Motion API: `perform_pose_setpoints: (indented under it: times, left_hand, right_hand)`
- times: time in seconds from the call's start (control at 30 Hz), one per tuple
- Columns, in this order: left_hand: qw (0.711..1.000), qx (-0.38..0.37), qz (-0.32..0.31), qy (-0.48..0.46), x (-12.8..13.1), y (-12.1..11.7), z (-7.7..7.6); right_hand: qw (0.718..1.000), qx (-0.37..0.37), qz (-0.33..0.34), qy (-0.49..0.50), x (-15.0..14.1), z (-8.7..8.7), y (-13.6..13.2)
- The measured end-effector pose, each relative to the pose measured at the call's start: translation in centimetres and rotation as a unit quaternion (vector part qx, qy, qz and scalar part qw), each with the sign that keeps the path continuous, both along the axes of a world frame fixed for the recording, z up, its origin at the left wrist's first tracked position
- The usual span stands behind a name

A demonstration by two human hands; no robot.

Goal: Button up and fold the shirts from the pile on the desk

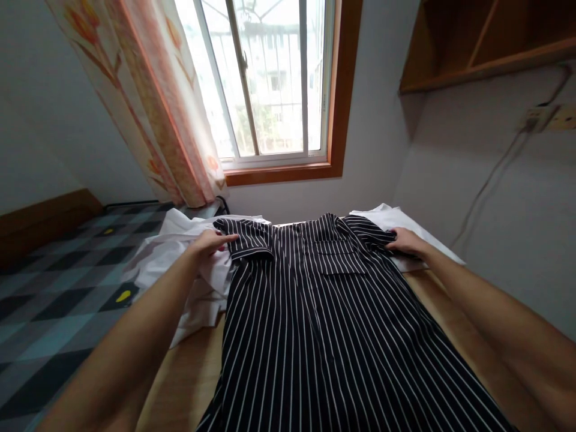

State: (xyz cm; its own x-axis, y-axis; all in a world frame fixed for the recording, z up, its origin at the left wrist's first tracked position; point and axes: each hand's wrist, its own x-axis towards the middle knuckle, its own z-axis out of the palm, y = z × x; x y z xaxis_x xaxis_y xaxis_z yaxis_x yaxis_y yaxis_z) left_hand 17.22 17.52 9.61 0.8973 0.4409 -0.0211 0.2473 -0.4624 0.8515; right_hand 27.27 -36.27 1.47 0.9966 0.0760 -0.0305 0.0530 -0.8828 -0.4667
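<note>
A black shirt with white stripes (pixel 310 312) is spread front side up over a wooden table (pixel 186 372), its collar end toward the window and its lower part running out of view at the bottom. My left hand (pixel 210 241) pinches the short sleeve on the left near its outer edge. On the other side, my right hand (pixel 407 241) grips the end of the right sleeve. A crumpled white cloth (pixel 173 249) lies beside and under my left hand. Behind my right hand is another white cloth (pixel 423 228), partly covered by the striped shirt.
To the left is a bed with a checked cover (pixel 58 300). A floral curtain (pixel 148 102) hangs by the window (pixel 274 84). On the right wall are a wooden shelf (pixel 486 66) and a socket with a hanging cord (pixel 486 186).
</note>
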Motion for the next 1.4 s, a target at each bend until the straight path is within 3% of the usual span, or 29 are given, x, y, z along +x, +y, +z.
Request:
perform_pose_setpoints:
  times: [0.1,0.2,0.33,0.37,0.43,0.53,0.6,0.67,0.73,0.77,0.83,0.87,0.97,1.07,1.13,1.27,1.4]
  left_hand:
    - [0.999,-0.03,-0.029,0.03,1.2,-1.1,0.0]
    - [0.994,-0.081,0.012,-0.077,2.5,-2.2,1.6]
    - [0.939,-0.15,0.141,-0.275,2.6,-1.6,4.8]
    - [0.933,-0.158,0.151,-0.285,2.3,-0.8,5.3]
    - [0.954,-0.14,0.136,-0.229,1.3,1.6,5.9]
    - [0.994,-0.025,0.101,-0.039,-0.5,6.1,5.4]
    - [0.991,0.043,0.12,0.039,-1.7,8.8,5.1]
    - [0.977,0.122,0.166,0.058,-2.5,10.4,5.1]
    - [0.938,0.28,0.198,0.057,-2.6,10.5,5.6]
    - [0.904,0.372,0.204,0.054,-2.3,9.8,6.0]
    - [0.83,0.527,0.177,0.045,-1.2,7.5,6.5]
    - [0.807,0.57,0.151,0.039,-0.3,5.9,6.5]
    - [0.788,0.615,0.016,0.017,3.1,0.5,5.5]
    - [0.79,0.606,-0.088,0.021,6.6,-4.0,2.6]
    - [0.789,0.596,-0.142,0.04,8.3,-5.9,0.2]
    - [0.75,0.597,-0.263,0.11,9.3,-7.3,-3.7]
    - [0.727,0.609,-0.31,0.064,8.0,-6.9,-4.5]
  right_hand:
    - [0.996,0.038,0.063,0.052,-0.3,1.3,0.6]
    - [0.995,0.009,-0.038,-0.095,0.3,3.7,0.2]
    - [0.949,-0.009,-0.179,-0.261,1.4,6.3,-1.9]
    - [0.943,-0.01,-0.187,-0.274,1.5,6.4,-2.5]
    - [0.948,-0.035,-0.16,-0.273,1.3,6.0,-3.6]
    - [0.971,-0.123,-0.026,-0.202,0.8,3.9,-5.4]
    - [0.977,-0.172,0.058,-0.111,0.8,2.5,-6.7]
    - [0.976,-0.202,0.084,-0.009,1.4,1.7,-7.8]
    - [0.973,-0.214,0.069,0.053,2.6,1.9,-8.1]
    - [0.974,-0.211,0.057,0.053,3.4,2.2,-7.7]
    - [0.983,-0.184,0.028,0.0,5.1,3.1,-6.0]
    - [0.986,-0.163,0.009,-0.038,5.9,3.5,-4.6]
    - [0.987,-0.09,-0.034,-0.128,7.9,3.5,0.9]
    - [0.985,-0.045,-0.011,-0.164,8.5,2.2,6.6]
    - [0.983,-0.071,0.042,-0.163,8.0,1.1,9.6]
    - [0.955,-0.157,0.226,-0.112,5.5,-0.9,12.7]
    - [0.942,-0.162,0.272,-0.11,3.3,-1.6,12.6]
